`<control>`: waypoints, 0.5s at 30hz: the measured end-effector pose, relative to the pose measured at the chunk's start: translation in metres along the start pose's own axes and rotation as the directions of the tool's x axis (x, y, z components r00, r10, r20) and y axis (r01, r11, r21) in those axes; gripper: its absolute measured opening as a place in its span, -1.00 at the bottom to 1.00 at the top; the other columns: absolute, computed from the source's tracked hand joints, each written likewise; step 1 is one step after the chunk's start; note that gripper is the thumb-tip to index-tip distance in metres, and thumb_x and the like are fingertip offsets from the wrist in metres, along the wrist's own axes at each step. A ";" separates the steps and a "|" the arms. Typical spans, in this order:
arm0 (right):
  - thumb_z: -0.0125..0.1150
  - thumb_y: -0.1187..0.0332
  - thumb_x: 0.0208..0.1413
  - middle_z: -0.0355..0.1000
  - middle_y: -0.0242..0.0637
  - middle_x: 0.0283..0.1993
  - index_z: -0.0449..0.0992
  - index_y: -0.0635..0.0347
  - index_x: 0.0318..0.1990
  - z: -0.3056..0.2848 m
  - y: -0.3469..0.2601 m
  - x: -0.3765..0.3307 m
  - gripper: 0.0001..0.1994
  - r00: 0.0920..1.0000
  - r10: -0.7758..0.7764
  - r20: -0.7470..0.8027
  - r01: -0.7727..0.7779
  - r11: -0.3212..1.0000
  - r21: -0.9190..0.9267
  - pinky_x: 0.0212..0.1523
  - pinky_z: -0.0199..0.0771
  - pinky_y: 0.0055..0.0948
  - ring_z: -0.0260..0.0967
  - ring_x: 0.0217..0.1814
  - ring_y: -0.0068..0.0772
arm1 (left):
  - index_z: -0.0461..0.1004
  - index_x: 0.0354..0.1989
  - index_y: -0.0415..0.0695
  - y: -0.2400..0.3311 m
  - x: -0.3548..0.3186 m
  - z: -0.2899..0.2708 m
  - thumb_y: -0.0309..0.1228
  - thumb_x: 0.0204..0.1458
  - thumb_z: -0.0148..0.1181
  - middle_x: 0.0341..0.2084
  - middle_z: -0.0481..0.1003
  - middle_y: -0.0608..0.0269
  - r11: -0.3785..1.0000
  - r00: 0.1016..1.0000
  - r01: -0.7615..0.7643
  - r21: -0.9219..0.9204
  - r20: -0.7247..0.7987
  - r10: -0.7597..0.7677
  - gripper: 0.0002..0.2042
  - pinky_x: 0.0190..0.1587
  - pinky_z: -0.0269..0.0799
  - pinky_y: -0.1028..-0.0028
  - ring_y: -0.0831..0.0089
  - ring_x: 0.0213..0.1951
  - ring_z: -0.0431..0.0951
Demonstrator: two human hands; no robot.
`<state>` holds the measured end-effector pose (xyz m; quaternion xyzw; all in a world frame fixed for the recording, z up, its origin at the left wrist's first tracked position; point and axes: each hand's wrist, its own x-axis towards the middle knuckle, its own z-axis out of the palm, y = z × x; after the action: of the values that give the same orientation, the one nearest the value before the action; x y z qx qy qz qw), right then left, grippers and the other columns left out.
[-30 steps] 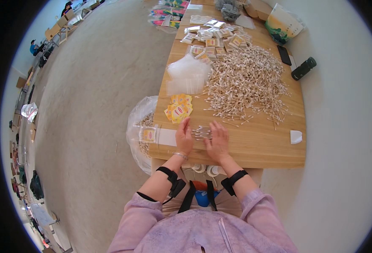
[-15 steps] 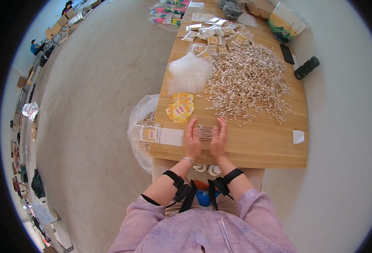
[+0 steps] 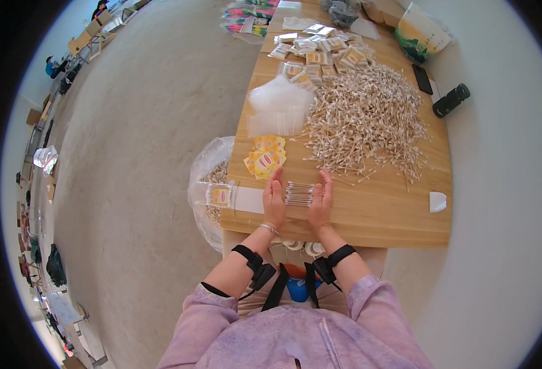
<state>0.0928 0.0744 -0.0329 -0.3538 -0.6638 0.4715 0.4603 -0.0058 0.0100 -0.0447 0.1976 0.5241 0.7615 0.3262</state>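
Note:
A neat row of cotton swabs [image 3: 299,194] lies between my hands near the table's front edge, the sticks running crosswise. My left hand [image 3: 274,202] stands on edge at the row's left side, fingers stretched out, a small gap between it and the tips. On the right, my right hand [image 3: 320,202] is upright too, its thumb side at or very near the swab ends. Left of my left hand lies a white card [image 3: 248,200], partly covered by that hand. Beside it, a clear packet of swabs with a yellow label [image 3: 220,195] rests at the table's left edge.
A large heap of loose swabs [image 3: 369,120] covers the table's middle right. Yellow cards [image 3: 266,157], clear bags [image 3: 278,104] and filled packets [image 3: 320,58] lie behind. A phone [image 3: 423,79] and dark bottle [image 3: 451,100] stand by the wall. A swab-filled bag [image 3: 204,169] sits below left.
My hands have moved slightly apart, the left one going left over part of the white card. The swab row between them shows more fully. The whole view has shifted a little.

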 end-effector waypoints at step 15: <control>0.04 0.03 0.06 -0.20 0.04 0.42 -0.06 0.40 0.31 -0.016 -0.023 -0.019 -0.21 0.764 0.133 0.631 0.478 0.540 -0.692 0.42 -0.44 -0.10 -0.40 0.50 -0.03 | 0.15 0.22 -0.31 0.006 0.001 0.001 -0.05 0.26 -0.26 0.20 0.22 0.04 0.999 0.997 0.048 -0.023 0.060 -0.047 -0.43 0.29 -0.01 0.39 0.32 0.25 0.17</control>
<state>0.1130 0.0549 -0.0143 -0.2790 -0.9490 0.1405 0.0425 -0.0078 0.0097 -0.0389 0.2037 0.5094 0.7537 0.3620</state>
